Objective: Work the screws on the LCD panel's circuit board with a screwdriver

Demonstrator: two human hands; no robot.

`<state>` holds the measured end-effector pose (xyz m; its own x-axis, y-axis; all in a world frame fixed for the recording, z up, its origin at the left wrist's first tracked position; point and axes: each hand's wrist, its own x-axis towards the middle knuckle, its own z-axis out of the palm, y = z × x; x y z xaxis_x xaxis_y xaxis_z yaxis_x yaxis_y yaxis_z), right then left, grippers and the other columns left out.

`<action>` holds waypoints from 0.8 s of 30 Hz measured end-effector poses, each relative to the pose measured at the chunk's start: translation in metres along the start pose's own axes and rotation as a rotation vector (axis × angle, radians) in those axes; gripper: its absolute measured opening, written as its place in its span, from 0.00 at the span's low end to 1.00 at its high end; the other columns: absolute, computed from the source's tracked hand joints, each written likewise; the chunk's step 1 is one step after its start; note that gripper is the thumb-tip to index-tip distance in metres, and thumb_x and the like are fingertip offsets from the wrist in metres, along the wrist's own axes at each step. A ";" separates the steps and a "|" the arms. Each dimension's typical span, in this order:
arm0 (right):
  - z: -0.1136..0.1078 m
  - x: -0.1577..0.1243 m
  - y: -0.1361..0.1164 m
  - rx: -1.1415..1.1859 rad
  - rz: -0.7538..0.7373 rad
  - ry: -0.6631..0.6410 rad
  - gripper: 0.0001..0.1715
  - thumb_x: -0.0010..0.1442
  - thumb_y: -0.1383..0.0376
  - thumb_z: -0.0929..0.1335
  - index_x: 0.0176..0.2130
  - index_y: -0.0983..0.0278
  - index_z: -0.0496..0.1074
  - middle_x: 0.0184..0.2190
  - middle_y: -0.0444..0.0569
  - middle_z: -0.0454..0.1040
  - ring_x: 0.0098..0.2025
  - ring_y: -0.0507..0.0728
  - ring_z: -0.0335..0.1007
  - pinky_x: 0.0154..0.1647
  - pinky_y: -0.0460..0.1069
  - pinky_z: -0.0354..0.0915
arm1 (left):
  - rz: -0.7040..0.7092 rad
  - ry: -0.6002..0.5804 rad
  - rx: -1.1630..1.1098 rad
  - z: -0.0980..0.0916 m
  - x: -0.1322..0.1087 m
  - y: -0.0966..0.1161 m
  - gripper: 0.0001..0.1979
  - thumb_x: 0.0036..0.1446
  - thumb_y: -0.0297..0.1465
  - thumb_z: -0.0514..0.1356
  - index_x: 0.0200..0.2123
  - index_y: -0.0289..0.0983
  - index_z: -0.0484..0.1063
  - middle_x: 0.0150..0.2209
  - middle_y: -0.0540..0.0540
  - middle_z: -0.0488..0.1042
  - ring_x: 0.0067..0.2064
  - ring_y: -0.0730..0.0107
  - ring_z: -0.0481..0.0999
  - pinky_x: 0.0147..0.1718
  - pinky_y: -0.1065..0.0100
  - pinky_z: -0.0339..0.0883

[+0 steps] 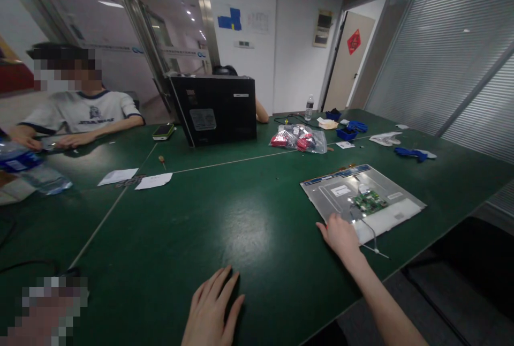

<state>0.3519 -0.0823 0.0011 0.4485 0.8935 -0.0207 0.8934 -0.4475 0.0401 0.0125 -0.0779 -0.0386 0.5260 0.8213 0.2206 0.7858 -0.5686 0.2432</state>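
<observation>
My left hand [214, 306] lies over the green table near its front edge, fingers stretched out and holding nothing. My right hand [341, 234] is at the near left edge of a flat display panel [329, 196], its thumb beside the edge and its other fingers curled over it. Those fingertips are partly hidden. The panel lies back side up, with a metal back, a green circuit board [369, 202] and a white strip along its near side. A thin cable [374, 236] hangs from it onto the table.
A black computer case [219, 110] stands at the back. A clear bag of red items [300, 138], blue gloves [412, 153] and a water bottle [309, 107] lie or stand beyond the panel. Paper slips [155, 181] are left of centre. Another person [92, 113] sits at the far left.
</observation>
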 end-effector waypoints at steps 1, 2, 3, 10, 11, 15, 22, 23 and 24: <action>0.000 -0.009 -0.014 0.009 -0.038 -0.007 0.30 0.66 0.54 0.57 0.46 0.78 0.71 0.43 0.73 0.74 0.39 0.67 0.76 0.36 0.55 0.69 | 0.031 0.001 -0.005 -0.003 0.004 0.005 0.20 0.61 0.40 0.51 0.52 0.42 0.72 0.55 0.43 0.71 0.56 0.51 0.69 0.50 0.50 0.67; 0.000 -0.019 -0.028 0.019 -0.077 -0.016 0.30 0.65 0.53 0.58 0.47 0.78 0.70 0.44 0.73 0.74 0.39 0.66 0.76 0.36 0.54 0.69 | 0.060 0.004 -0.013 -0.006 0.009 0.011 0.20 0.61 0.40 0.51 0.52 0.42 0.71 0.55 0.43 0.71 0.56 0.51 0.69 0.51 0.51 0.66; -0.001 -0.028 -0.041 0.031 -0.110 -0.025 0.31 0.64 0.52 0.59 0.48 0.78 0.70 0.44 0.73 0.73 0.39 0.66 0.77 0.35 0.54 0.70 | 0.078 0.006 -0.023 -0.010 0.015 0.016 0.19 0.61 0.39 0.52 0.53 0.42 0.71 0.56 0.43 0.71 0.57 0.52 0.69 0.52 0.51 0.65; -0.017 -0.075 -0.121 0.100 -0.451 -0.147 0.27 0.60 0.58 0.64 0.54 0.73 0.69 0.51 0.69 0.71 0.44 0.66 0.75 0.37 0.56 0.71 | 0.129 -0.019 -0.254 -0.019 0.063 0.038 0.21 0.64 0.37 0.47 0.56 0.38 0.67 0.57 0.41 0.68 0.59 0.56 0.66 0.57 0.51 0.60; -0.019 -0.080 -0.130 0.113 -0.524 -0.165 0.28 0.59 0.59 0.65 0.54 0.73 0.68 0.51 0.70 0.71 0.44 0.66 0.75 0.37 0.56 0.71 | 0.120 -0.037 -0.303 -0.018 0.070 0.037 0.22 0.65 0.37 0.46 0.57 0.38 0.66 0.58 0.41 0.68 0.60 0.56 0.65 0.58 0.52 0.59; -0.023 -0.095 -0.162 0.203 -0.675 -0.251 0.21 0.61 0.56 0.64 0.41 0.70 0.77 0.35 0.62 0.78 0.36 0.64 0.76 0.32 0.54 0.71 | 0.016 -0.115 -0.446 -0.011 0.097 0.024 0.25 0.65 0.41 0.44 0.58 0.37 0.65 0.58 0.41 0.68 0.61 0.59 0.64 0.60 0.56 0.57; -0.045 -0.117 -0.171 0.317 -0.845 -0.138 0.29 0.57 0.50 0.66 0.45 0.73 0.72 0.43 0.67 0.74 0.39 0.65 0.74 0.28 0.53 0.70 | -0.050 -0.152 -0.447 -0.001 0.093 -0.015 0.25 0.65 0.43 0.44 0.58 0.37 0.65 0.60 0.42 0.65 0.64 0.60 0.58 0.63 0.56 0.51; -0.049 -0.118 -0.165 0.330 -0.863 -0.113 0.31 0.57 0.50 0.66 0.47 0.73 0.71 0.44 0.66 0.73 0.38 0.65 0.75 0.28 0.54 0.70 | -0.045 -0.151 -0.426 -0.001 0.087 -0.020 0.25 0.65 0.43 0.44 0.58 0.37 0.64 0.61 0.42 0.63 0.64 0.60 0.57 0.64 0.55 0.49; -0.053 -0.117 -0.158 0.341 -0.863 -0.092 0.30 0.57 0.50 0.66 0.48 0.72 0.70 0.44 0.64 0.74 0.35 0.64 0.75 0.27 0.54 0.69 | -0.048 -0.153 -0.402 -0.002 0.081 -0.026 0.26 0.65 0.44 0.44 0.59 0.36 0.63 0.62 0.41 0.62 0.65 0.58 0.57 0.64 0.54 0.49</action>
<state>0.1570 -0.1140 0.0502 -0.3869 0.9220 0.0137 0.8716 0.3705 -0.3211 0.0346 0.0034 -0.0253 0.5576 0.8276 0.0649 0.6375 -0.4770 0.6050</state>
